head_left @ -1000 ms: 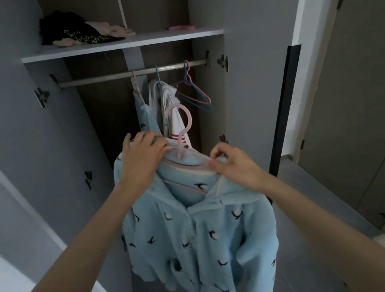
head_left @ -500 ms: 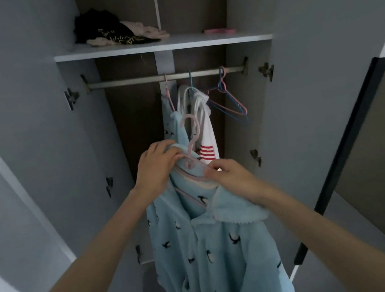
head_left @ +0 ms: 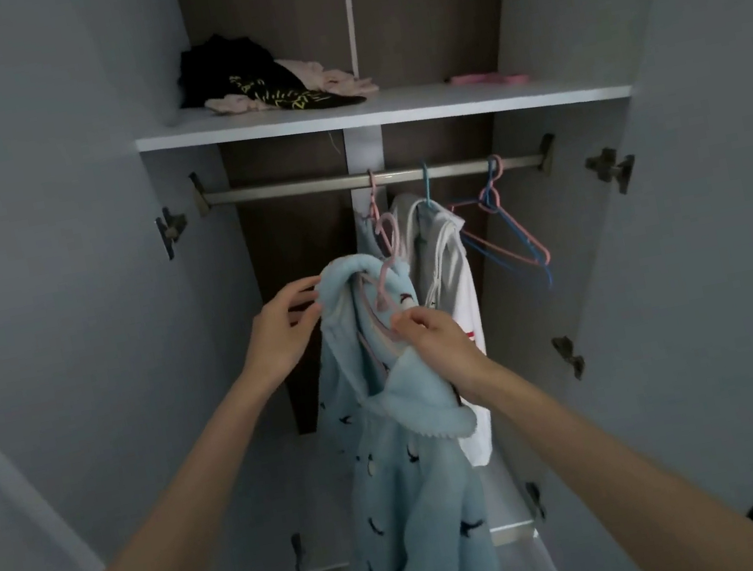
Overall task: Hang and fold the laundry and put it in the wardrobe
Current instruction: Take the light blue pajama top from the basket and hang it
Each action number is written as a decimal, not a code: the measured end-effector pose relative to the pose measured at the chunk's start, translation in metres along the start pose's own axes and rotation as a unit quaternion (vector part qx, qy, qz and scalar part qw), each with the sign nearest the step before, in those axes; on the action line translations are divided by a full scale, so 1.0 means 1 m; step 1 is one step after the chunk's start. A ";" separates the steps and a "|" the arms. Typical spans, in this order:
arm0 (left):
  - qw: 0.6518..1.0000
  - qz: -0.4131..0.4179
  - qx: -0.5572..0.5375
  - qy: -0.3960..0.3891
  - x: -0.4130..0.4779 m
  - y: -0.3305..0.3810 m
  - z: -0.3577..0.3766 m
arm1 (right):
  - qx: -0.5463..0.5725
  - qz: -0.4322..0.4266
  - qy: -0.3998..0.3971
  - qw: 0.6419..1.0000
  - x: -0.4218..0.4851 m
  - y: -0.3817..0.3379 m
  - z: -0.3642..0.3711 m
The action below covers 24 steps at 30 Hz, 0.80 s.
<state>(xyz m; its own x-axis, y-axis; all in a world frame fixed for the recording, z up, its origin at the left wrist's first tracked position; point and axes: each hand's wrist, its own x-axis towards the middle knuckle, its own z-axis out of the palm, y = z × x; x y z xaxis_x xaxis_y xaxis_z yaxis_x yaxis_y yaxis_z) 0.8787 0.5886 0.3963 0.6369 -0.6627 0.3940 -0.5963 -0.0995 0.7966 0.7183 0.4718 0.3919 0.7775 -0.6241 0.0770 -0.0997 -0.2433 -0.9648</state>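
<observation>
A light blue fleece garment point(head_left: 412, 470) with small dark bird prints hangs on a pink hanger point(head_left: 387, 258) in front of the open wardrobe, below the metal rail point(head_left: 296, 186). My right hand point(head_left: 434, 340) grips the hanger's shoulder through the collar. My left hand point(head_left: 284, 329) touches the garment's left shoulder with spread fingers. The hanger's hook is a short way under the rail, not on it.
On the rail hang another blue garment on a pink hanger point(head_left: 372, 195), a white top point(head_left: 444, 268) with red stripes, and empty pink and blue hangers point(head_left: 502, 223). The shelf point(head_left: 433, 106) above holds dark and pink clothes point(head_left: 273, 84) and a pink item point(head_left: 486, 78). Wardrobe doors stand open on both sides.
I stepped closer and raised the blue garment toward the rail. The garment turned edge-on, and my left hand loosened from gripping the shoulder to touching it.
</observation>
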 end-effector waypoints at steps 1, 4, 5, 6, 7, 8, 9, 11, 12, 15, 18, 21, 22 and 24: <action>1.000 -0.002 0.003 -0.002 0.005 -0.001 -0.002 | -0.001 0.002 -0.001 1.000 0.012 -0.001 0.003; 1.000 -0.009 0.012 0.000 0.022 -0.007 -0.007 | -0.002 0.005 -0.016 1.000 0.050 -0.002 0.011; 1.000 -0.011 0.015 0.002 0.028 -0.011 -0.009 | -0.003 0.006 -0.020 1.000 0.063 -0.002 0.013; 1.000 -0.012 0.018 0.002 0.035 -0.014 -0.010 | -0.001 0.008 -0.024 1.000 0.078 -0.002 0.015; 1.000 -0.016 0.021 0.000 0.040 -0.018 -0.011 | 0.005 0.012 -0.030 0.999 0.091 -0.002 0.017; 1.000 -0.020 0.023 -0.002 0.046 -0.022 -0.012 | 0.012 0.019 -0.039 0.999 0.105 -0.001 0.018; 0.999 -0.025 0.023 -0.007 0.051 -0.025 -0.012 | 0.021 0.027 -0.050 0.998 0.119 0.000 0.020; 0.998 -0.045 0.026 -0.022 0.062 -0.032 -0.011 | 0.053 0.045 -0.074 0.995 0.146 0.001 0.022; 0.997 -0.056 0.033 -0.036 0.068 -0.035 -0.011 | 0.071 0.055 -0.083 0.992 0.161 0.003 0.024; 0.992 -0.083 0.055 -0.084 0.084 -0.047 -0.004 | 0.121 0.080 -0.119 0.982 0.206 0.009 0.033; 0.988 -0.088 0.109 -0.064 0.100 -0.059 0.003 | 0.148 0.094 -0.153 0.973 0.246 0.009 0.042; 0.983 -0.084 0.164 -0.020 0.121 -0.070 0.001 | 0.174 0.100 -0.180 0.963 0.277 0.006 0.048; 0.982 -0.086 0.166 -0.014 0.128 -0.072 0.000 | 0.180 0.102 -0.189 0.960 0.286 0.006 0.049; 0.981 -0.089 0.171 -0.010 0.141 -0.075 0.001 | 0.184 0.102 -0.202 0.956 0.304 0.007 0.051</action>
<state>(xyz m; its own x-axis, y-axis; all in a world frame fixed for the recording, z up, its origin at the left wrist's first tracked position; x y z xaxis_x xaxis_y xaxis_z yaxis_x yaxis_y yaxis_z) 1.0130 0.5024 0.3916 0.7379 -0.6268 0.2503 -0.6077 -0.4559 0.6502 0.9854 0.3180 0.3960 0.9490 -0.2748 -0.1548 -0.1081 0.1777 -0.9781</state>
